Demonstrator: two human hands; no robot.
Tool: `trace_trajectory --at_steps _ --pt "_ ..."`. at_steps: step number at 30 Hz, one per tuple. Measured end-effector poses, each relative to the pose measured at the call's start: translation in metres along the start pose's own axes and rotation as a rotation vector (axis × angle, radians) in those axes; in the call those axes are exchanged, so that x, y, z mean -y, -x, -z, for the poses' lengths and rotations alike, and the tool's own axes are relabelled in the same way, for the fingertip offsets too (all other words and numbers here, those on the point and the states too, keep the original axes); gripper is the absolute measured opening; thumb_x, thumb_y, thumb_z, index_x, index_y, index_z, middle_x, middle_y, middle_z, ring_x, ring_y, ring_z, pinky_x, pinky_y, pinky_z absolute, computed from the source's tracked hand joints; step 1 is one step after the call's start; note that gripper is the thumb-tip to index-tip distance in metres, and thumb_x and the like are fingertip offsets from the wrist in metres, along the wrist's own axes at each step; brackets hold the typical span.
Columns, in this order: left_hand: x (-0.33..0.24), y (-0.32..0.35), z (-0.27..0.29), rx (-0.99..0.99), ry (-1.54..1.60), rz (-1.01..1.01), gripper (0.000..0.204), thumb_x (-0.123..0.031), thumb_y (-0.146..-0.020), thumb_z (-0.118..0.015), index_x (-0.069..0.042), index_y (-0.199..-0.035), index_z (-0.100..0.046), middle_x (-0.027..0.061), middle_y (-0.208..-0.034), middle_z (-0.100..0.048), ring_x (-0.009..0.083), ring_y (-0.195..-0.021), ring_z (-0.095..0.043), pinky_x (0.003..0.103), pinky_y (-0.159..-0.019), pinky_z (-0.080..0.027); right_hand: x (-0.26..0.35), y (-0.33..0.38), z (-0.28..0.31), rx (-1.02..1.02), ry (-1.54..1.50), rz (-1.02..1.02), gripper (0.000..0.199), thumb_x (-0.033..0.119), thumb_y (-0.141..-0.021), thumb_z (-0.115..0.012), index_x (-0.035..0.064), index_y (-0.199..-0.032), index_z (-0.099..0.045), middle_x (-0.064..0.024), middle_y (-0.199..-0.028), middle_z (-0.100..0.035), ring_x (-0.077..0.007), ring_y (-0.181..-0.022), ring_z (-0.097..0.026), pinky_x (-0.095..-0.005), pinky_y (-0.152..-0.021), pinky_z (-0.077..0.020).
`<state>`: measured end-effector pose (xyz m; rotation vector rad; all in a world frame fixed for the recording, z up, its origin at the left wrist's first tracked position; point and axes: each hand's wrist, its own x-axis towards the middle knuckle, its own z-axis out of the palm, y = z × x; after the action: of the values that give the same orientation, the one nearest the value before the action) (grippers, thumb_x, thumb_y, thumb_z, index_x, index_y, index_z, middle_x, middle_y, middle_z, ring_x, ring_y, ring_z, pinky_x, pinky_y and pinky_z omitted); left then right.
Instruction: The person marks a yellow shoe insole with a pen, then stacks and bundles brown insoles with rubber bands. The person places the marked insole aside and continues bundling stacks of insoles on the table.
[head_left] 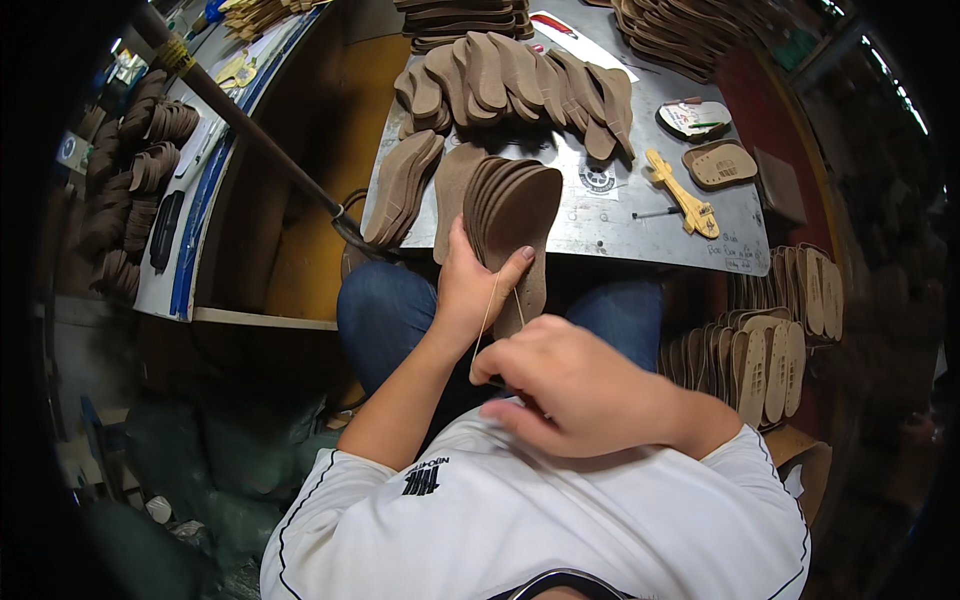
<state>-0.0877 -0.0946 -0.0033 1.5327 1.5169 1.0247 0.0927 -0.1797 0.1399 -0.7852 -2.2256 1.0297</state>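
My left hand (468, 285) grips a stack of brown shoe insoles (525, 205) around its middle, thumb across the top one. The stack is held tilted over my lap at the table's near edge. A thin tan rubber band (484, 318) stretches in two strands from the stack near my left thumb down to my right hand (565, 385). Curled fingers of my right hand hold the band's near end, just below the stack. Where the band passes around the insoles is hidden. Another brown insole (455, 195) lies on the table just left of the stack.
More insoles (490, 75) fan across the metal table (700, 250), with a smaller pile (405, 185) at left. A yellow shoe-shaped template (685, 195), a pen (655, 213) and a tan sole piece (720, 163) lie right. A dark pole (250, 120) slants in from upper left. Insole rows (765, 370) stand lower right.
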Motion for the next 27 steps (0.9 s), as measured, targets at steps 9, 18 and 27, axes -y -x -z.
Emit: trace_trajectory --at_steps 9,18,27 --pt "-0.031 0.018 0.006 0.149 -0.231 -0.385 0.098 -0.038 -0.092 -0.093 0.007 -0.163 -0.043 0.0275 -0.131 -0.070 0.0499 -0.118 -0.071 0.055 -0.103 -0.057 -0.100 -0.025 0.081 -0.760 -0.157 -0.268 0.014 0.013 -0.109 -0.078 -0.0001 -0.113 -0.083 0.0050 -0.083 -0.071 0.0006 -0.066 -0.053 -0.0201 -0.057 -0.0394" --pt "-0.028 0.002 0.022 0.318 -0.314 -0.586 0.090 -0.028 -0.085 -0.093 -0.001 -0.160 -0.050 0.0185 -0.127 -0.070 0.0416 -0.118 -0.070 0.050 -0.097 -0.053 -0.169 -0.010 0.079 -0.576 -0.677 -0.455 0.023 0.021 -0.106 -0.085 0.0010 -0.117 -0.085 0.0034 -0.086 -0.077 -0.0005 -0.059 -0.053 -0.0207 -0.051 -0.0402" --pt "-0.028 0.010 0.019 0.278 0.081 -0.667 0.089 -0.022 -0.083 -0.098 -0.002 -0.157 -0.051 0.0178 -0.138 -0.071 0.0370 -0.119 -0.075 0.047 -0.102 -0.058 -0.228 0.007 0.000 -0.195 -1.357 -0.554 0.033 0.012 -0.102 -0.083 0.0012 -0.133 -0.078 -0.0061 -0.113 -0.083 -0.0127 -0.096 -0.078 -0.0296 -0.079 -0.0645"
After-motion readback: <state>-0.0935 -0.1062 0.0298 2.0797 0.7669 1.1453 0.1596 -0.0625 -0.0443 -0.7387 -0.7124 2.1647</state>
